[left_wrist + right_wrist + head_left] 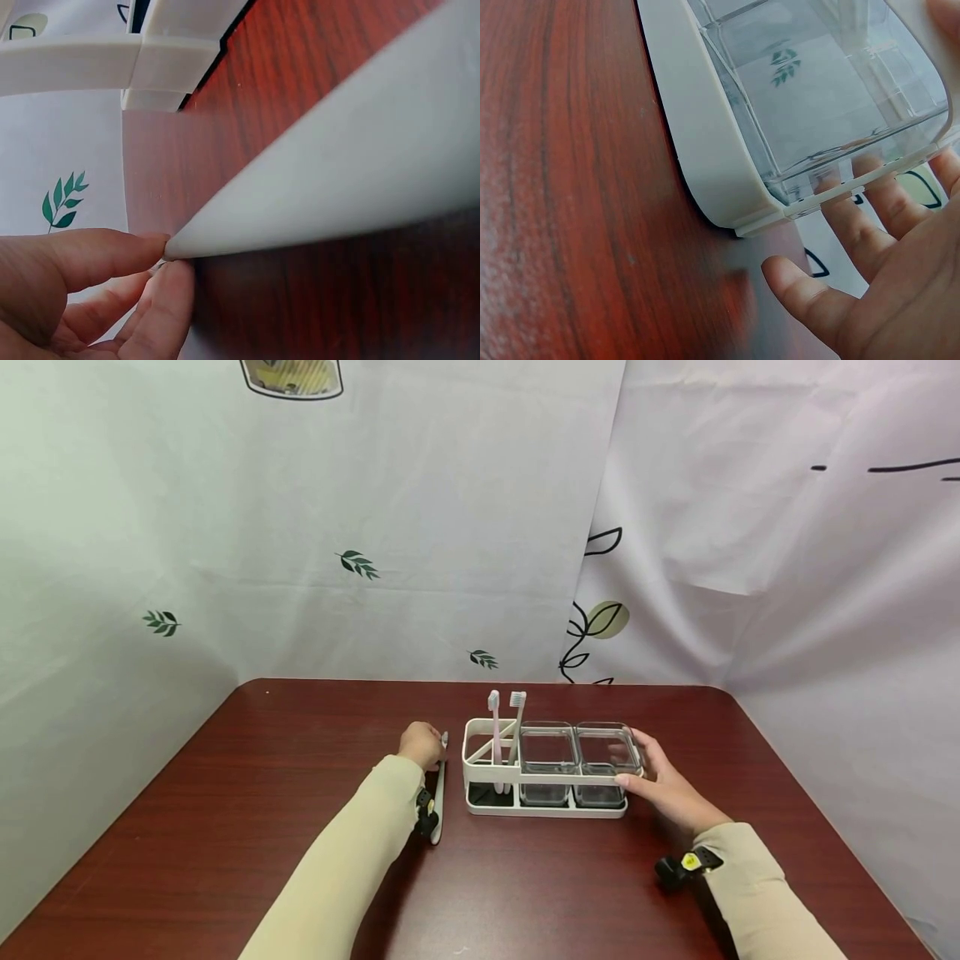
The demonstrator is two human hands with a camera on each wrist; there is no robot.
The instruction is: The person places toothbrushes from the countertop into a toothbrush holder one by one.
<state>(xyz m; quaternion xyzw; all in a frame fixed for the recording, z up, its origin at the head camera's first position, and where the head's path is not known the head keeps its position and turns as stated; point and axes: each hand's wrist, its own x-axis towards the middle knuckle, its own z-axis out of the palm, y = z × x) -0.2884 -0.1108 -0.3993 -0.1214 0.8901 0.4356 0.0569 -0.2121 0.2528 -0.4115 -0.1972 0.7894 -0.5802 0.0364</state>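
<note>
My left hand (pixel 422 746) pinches a white toothbrush (pixel 439 802) between thumb and fingers near its head end. In the left wrist view the toothbrush's pale handle (pixel 337 157) stretches toward the camera, while its head is mostly hidden behind the fingers. A white toothbrush holder (pixel 491 810) stands to the right of that hand. Two upright toothbrushes, one pinkish (pixel 496 735) and one pale (pixel 516 727), lean in its left section. My right hand (pixel 663 785) grips the holder's right end, thumb on the front rail and fingers around the side.
Two clear square cups (pixel 548 747) (pixel 606 747) sit side by side in the holder's middle and right sections. Everything stands on a dark red wood-grain table (pixel 247 810). A pale curtain with leaf prints (pixel 450 510) hangs behind the table's far edge.
</note>
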